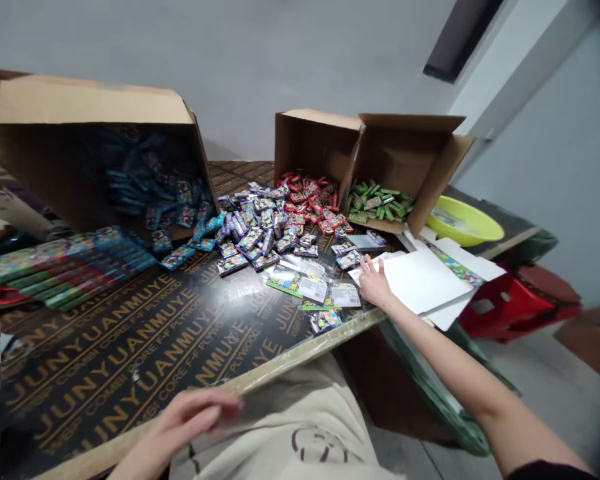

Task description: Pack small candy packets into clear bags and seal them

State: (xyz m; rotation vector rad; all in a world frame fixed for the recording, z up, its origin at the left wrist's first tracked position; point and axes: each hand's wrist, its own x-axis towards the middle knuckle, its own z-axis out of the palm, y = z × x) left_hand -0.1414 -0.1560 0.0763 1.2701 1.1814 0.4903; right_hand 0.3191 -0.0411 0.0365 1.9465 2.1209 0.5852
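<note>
My right hand [375, 283] reaches across to the left end of a stack of white card sheets [425, 279]. Its fingers are spread and touch the stack's edge, with the fingertips partly out of sight. Just left of it lie clear plastic packs with printed cards [313, 288] and a single purple packet [325, 321]. My left hand [197, 413] hovers by the table's front edge, its fingers stretched out, slightly blurred and holding nothing. A loose heap of small purple packets [253, 233] covers the middle of the table [180, 333].
Open cardboard boxes hold blue packets [150, 180], red packets [310, 197] and green packets [380, 202]. Stacked printed boxes [75, 263] stand at left. A yellow bowl [480, 223] sits at right, above a red plastic stool [525, 303].
</note>
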